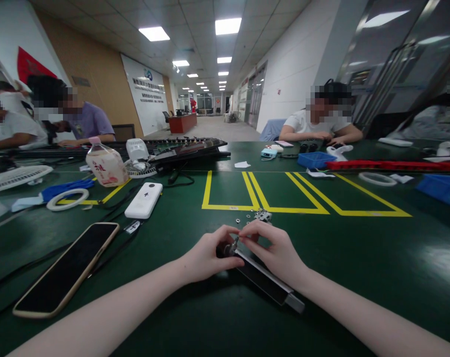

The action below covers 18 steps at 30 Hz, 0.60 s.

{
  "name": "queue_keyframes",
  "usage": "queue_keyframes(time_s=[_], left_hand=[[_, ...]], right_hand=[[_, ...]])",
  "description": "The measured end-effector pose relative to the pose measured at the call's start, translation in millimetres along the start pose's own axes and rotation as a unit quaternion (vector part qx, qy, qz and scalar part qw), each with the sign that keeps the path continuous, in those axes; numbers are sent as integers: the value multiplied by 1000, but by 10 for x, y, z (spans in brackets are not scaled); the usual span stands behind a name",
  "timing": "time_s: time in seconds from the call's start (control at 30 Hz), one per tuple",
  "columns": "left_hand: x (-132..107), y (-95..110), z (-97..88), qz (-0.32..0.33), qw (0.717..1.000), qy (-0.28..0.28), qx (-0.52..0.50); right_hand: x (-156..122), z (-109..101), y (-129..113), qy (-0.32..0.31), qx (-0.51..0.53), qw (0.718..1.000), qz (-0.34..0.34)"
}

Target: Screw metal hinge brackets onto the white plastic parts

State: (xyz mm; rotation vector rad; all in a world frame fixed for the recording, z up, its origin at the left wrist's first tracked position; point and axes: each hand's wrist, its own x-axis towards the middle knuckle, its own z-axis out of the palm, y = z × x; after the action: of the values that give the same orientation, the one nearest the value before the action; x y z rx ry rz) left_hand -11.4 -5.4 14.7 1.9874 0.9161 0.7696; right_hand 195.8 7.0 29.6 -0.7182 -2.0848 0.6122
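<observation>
A long black-and-silver metal bar (pixel 264 278) lies at a slant between my hands, its narrower grey end pointing to the lower right. My left hand (pixel 208 255) grips its far end, thumb along the near side and index finger curled over the top. A small silver metal fitting (pixel 231 247) shows between the left fingers. Above that fitting, my right hand (pixel 275 245) pinches with thumb and index finger; what sits in the pinch is too small to name. Just beyond the fingertips lie a little pile of metal parts (pixel 262 216) and a few small rings (pixel 238 220).
To the left are a phone (pixel 67 270), a white power bank (pixel 143 200), a pink-capped bottle (pixel 105 162) and black cables. Yellow tape outlines (pixel 232 207) mark the green table (pixel 359 267). Blue trays (pixel 442 189) stand right. Several people sit across the table.
</observation>
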Motion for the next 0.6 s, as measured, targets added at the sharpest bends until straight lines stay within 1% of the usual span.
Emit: queue_keyframes(time_s=[0.1, 0.23, 0.6], left_hand=[[5, 4, 4, 4, 1000, -2, -14], [9, 19, 6, -1, 1000, -4, -16], [2, 4, 9, 10, 1000, -3, -8]], right_hand=[[-11, 15, -9, -18, 25, 999, -21], [-6, 30, -14, -18, 21, 999, -46], [4, 29, 17, -24, 26, 999, -33]])
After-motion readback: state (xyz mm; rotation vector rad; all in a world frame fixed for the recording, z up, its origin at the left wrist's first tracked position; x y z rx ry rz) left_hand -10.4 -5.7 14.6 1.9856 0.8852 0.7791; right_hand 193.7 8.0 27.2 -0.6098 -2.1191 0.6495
